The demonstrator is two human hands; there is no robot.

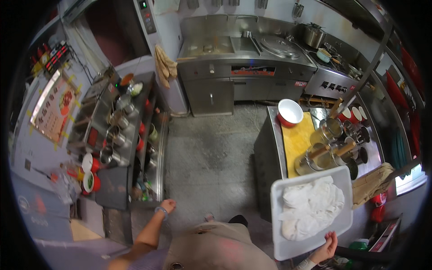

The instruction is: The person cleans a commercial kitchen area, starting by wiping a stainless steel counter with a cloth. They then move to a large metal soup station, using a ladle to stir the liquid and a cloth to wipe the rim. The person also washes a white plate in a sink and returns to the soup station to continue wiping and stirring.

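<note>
My left hand (167, 206), with a bracelet on its wrist, hangs over the floor beside the left counter's near end. Its fingers are loosely curled and nothing shows in them. My right hand (328, 248) is at the near right edge of a white plastic tray (279, 248). Whether its fingers grip the rim or only rest beside it, I cannot tell. A crumpled white cloth (312, 206) lies in the tray. The tray overlaps the near end of the right-hand counter in view; what supports it underneath is hidden.
On the right counter (276, 148), a red-and-white bowl (290, 112) and several metal pots (312, 158) stand on or beside a yellow board (297, 135). The left counter (113, 179) bears pans and bowls. Grey floor (209, 148) runs between them to a steel cooking range (211, 96).
</note>
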